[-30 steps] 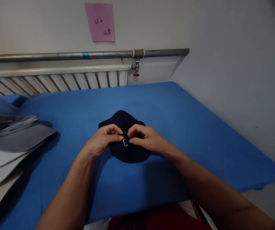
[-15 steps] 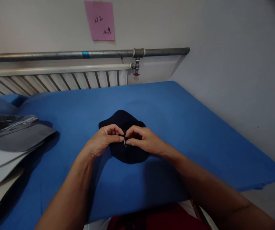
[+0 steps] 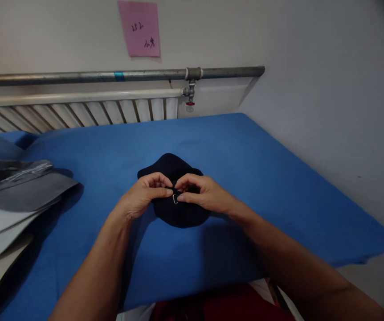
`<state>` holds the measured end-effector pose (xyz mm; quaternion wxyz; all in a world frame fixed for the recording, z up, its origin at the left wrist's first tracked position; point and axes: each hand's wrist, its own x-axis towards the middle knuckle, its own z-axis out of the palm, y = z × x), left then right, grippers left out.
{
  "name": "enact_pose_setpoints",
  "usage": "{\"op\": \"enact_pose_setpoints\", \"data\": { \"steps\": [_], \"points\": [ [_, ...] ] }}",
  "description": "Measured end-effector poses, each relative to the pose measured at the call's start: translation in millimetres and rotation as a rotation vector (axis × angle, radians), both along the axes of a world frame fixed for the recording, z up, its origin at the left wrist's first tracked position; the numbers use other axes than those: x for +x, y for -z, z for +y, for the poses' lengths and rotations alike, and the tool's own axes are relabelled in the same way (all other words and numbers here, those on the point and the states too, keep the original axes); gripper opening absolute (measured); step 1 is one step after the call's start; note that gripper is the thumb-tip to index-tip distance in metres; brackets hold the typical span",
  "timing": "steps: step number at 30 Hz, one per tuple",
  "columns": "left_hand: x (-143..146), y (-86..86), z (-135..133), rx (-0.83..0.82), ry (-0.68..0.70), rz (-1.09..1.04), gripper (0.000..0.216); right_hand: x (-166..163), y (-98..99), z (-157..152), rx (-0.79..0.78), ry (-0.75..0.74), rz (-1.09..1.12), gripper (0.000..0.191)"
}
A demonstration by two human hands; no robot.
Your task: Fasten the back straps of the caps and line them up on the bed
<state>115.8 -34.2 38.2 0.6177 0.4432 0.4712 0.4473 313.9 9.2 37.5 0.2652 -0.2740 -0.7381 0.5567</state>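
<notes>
Two narrow pinches: our left hand (image 3: pixel 141 195) and right hand (image 3: pixel 208 195) hold dark cap (image 3: pixel 180 217), flanking metal buckle (image 3: pixel 173 199), likely steadying it. Cap lies between front and back edges of blue table (image 3: pixel 245 165), probably so we work without stretching.

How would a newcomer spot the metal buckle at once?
Start with the blue table surface, then the dark cap on it, under the left hand and right hand. Where the fingers nearly meet, the metal buckle is the small, pale, shiny loop, standing out from the dark cloth around it.
</notes>
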Motion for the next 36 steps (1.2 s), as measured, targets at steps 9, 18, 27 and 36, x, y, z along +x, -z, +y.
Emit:
{"op": "enact_pose_setpoints", "data": {
  "steps": [9, 18, 27, 36],
  "points": [
    [-5.9, -9.5, -5.9, 0.072, 0.136, 0.232, 0.020, 5.6, -2.9, 3.4, -0.046, 0.007, 0.009, 0.012],
    [-12.2, -8.6, -7.1, 0.082, 0.225, 0.288, 0.011, 11.7, -5.8, 9.5, -0.222, -0.089, -0.062, 0.018],
    [-9.5, -9.6, -6.8, 0.076, 0.219, 0.292, 0.011, 8.7, -8.4, 6.6, -0.276, -0.104, -0.121, 0.014],
    [-3.1, -5.9, -5.6, 0.034, 0.369, 0.400, 0.019, 3.7, -10.3, 1.0, -0.157, -0.087, -0.176, 0.020]
  ]
}}
